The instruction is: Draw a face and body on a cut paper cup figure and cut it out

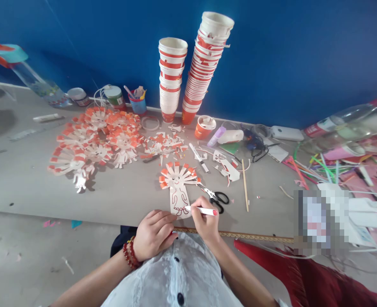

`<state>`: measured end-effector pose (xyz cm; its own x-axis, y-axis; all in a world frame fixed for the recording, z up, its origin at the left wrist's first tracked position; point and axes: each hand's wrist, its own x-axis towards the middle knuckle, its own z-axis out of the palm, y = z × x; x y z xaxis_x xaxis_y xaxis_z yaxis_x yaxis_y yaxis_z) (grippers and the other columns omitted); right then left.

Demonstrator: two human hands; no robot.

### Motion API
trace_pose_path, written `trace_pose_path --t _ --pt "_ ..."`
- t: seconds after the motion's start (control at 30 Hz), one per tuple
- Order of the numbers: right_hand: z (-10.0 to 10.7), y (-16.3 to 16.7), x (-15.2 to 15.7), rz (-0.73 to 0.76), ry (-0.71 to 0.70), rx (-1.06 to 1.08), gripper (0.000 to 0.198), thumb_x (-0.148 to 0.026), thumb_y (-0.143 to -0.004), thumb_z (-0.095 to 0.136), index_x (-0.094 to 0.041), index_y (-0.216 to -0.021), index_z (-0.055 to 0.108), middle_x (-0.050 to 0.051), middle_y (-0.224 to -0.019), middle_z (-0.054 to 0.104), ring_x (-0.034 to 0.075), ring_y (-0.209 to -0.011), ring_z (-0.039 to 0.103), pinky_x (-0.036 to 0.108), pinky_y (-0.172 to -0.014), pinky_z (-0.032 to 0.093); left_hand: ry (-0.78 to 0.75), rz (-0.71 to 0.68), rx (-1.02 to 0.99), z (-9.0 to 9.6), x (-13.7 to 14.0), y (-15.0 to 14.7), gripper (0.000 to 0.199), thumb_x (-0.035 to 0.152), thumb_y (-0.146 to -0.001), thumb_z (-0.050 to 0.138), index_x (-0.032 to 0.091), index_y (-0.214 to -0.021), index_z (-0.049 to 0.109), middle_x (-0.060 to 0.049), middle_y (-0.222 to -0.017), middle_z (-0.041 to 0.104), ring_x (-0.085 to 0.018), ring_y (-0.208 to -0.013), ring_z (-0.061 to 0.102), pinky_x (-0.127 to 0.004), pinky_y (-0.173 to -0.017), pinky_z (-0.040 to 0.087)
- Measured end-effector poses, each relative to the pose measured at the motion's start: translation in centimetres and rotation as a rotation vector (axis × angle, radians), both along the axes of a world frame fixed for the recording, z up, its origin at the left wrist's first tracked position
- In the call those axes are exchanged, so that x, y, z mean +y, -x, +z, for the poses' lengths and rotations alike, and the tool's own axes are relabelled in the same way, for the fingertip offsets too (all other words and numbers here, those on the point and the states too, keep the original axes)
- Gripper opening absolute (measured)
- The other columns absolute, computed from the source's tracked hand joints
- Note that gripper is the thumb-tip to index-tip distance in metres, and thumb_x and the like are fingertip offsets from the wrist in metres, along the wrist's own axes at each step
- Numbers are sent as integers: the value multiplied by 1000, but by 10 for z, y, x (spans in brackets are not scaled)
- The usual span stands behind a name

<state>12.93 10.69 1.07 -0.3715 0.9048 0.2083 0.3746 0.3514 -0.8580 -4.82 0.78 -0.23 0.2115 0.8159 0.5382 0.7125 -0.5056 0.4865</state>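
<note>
In my right hand [205, 221] a white marker pen [206, 210] with a red end is pinched. Its tip touches the lower part of a paper cutout [177, 194], on which a small figure's body is outlined in dark red. Above that body is a drawn smiling face, ringed by paper strips with curled orange ends. My left hand [154, 234] has its fingers closed together at the cutout's lower left edge. A small red bit shows by its thumb; what it is I cannot make out. Black-handled scissors [218, 199] lie right of the cutout, their blades near its strips.
Several finished-looking cutouts [97, 151] pile at the left. Paper scraps [164, 145] lie mid-table, with another marker [199, 157] and a wooden stick [245, 185] to their right. Two tall paper cup stacks [170, 81] stand by the blue wall. Bottles [345, 123] and straws crowd the right.
</note>
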Motion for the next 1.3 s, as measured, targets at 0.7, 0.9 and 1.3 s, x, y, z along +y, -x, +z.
trace_pose_path --t 0.7,0.9,1.3 --pt "-4 0 0 -39 18 5 21 -15 -88 50 -21 -67 48 -6 -55 47 11 -50 43 24 -52 31 17 -1 -6 -2 0 -1 2 17 -93 57 18 -92 58 -10 -108 76 -24 -97 68 -39 -81 50" --pt "-5 0 1 -65 -7 2 20 -15 -87 50 -21 -68 49 -6 -54 46 11 -49 42 24 -51 31 11 -5 -10 -1 0 0 1 17 -92 57 18 -92 58 -10 -108 76 -24 -97 68 -38 -81 50" --pt "-5 0 2 -99 -25 1 19 -14 -85 50 -21 -68 50 -7 -53 45 11 -48 39 24 -50 30 0 13 10 0 0 -1 4 19 -93 55 20 -90 58 -10 -107 76 -24 -97 70 -38 -81 51"
